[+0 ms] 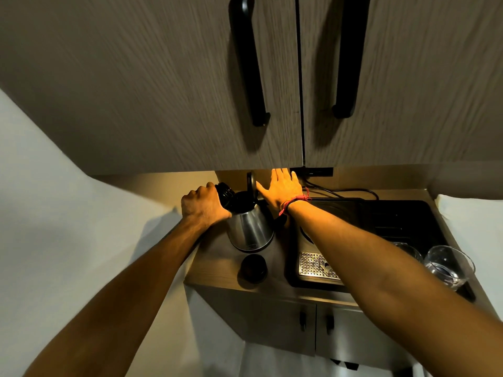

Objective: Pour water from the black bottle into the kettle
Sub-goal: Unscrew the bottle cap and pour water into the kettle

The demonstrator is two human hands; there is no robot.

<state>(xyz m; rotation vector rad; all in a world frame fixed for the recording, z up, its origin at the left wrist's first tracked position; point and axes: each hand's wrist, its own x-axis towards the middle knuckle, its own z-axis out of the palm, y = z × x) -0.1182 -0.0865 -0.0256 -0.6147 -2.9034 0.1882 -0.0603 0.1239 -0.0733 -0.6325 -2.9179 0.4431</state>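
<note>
While the left hand (202,204) tips the black bottle (225,195) into the kettle (250,227) (lid up), the right hand (283,190) spreads flat.

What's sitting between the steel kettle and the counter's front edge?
Head view: a round black cap lies on the wooden counter, apart from the steel kettle.
</note>
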